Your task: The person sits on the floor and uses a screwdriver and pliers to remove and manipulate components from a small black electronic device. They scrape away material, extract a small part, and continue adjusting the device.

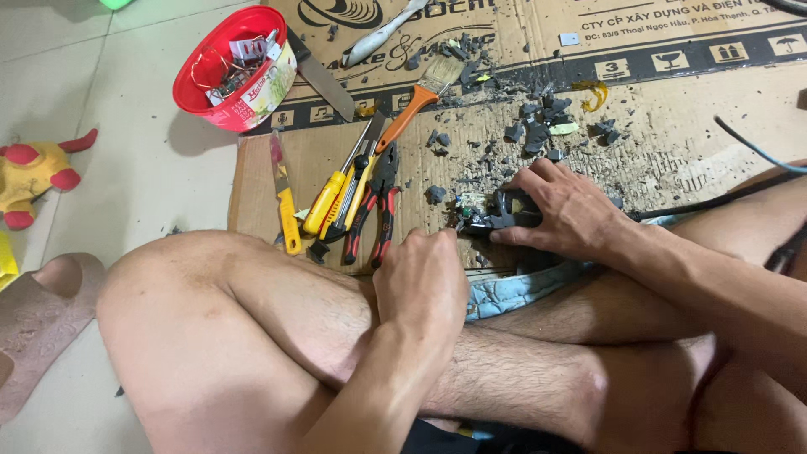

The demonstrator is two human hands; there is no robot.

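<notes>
I sit cross-legged on the floor over a flattened cardboard sheet (656,160). My right hand (572,206) presses down on a small black device (504,212) lying on the cardboard, fingers spread over it. My left hand (424,273) is curled into a loose fist right beside the device's left end; whatever it pinches is hidden by the fingers. A black cable (714,202) runs from under my right hand to the right. Dark broken fragments (534,134) lie scattered beyond the device.
Left of my hands lie red-handled pliers (385,214), yellow screwdrivers (336,197), a yellow utility knife (286,210), an orange-handled brush (416,97) and a large knife (324,80). A red bowl (231,71) holds metal clips. A plush toy (34,172) and a sandal (38,324) lie left.
</notes>
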